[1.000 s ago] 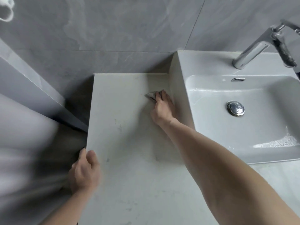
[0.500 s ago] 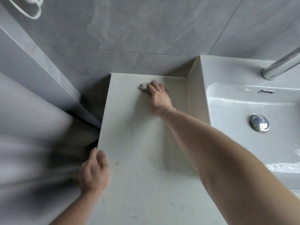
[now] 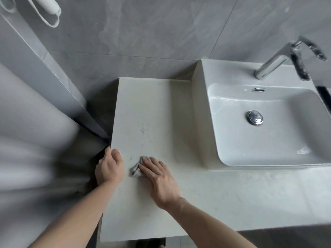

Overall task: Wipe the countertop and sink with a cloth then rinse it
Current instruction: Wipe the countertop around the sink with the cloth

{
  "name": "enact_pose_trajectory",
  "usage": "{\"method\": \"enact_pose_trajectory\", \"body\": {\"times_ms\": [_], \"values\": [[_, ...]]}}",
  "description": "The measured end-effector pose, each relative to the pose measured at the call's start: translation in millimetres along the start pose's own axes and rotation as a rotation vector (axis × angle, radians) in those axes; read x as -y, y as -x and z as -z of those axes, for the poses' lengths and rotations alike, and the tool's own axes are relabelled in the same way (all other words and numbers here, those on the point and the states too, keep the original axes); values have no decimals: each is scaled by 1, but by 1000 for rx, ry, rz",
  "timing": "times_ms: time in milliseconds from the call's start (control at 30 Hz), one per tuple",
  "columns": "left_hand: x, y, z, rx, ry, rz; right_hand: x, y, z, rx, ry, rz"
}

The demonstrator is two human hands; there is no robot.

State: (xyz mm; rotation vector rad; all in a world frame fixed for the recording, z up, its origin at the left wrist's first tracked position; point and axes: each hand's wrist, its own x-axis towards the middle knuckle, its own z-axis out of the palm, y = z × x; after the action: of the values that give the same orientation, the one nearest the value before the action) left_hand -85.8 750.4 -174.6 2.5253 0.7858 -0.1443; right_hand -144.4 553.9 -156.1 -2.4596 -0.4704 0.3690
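Note:
A pale stone countertop runs left of a white rectangular sink. A small crumpled grey cloth lies on the counter near its left edge. My right hand presses flat on the cloth with straight fingers, covering most of it. My left hand grips the counter's left edge, thumb on top and fingers curled over the side. Faint grey smudges mark the counter further back.
A chrome faucet stands at the sink's back right, a chrome drain plug in the basin. Grey tiled wall behind. A white looped fixture hangs top left. A blurred pale surface fills the left side.
My right hand has dragged the cloth from the counter's back, near the wall, forward to the front left beside my left hand. The left hand stays on the edge.

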Motion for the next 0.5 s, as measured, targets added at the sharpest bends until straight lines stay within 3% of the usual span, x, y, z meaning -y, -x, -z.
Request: {"method": "enact_pose_trajectory", "body": {"times_ms": [233,500], "values": [[5,28,28,209,-133,-46,-13,99,14,55,61,-238],[28,81,52,378,-612,-588,-36,153,97,-87,2,-762]]}}
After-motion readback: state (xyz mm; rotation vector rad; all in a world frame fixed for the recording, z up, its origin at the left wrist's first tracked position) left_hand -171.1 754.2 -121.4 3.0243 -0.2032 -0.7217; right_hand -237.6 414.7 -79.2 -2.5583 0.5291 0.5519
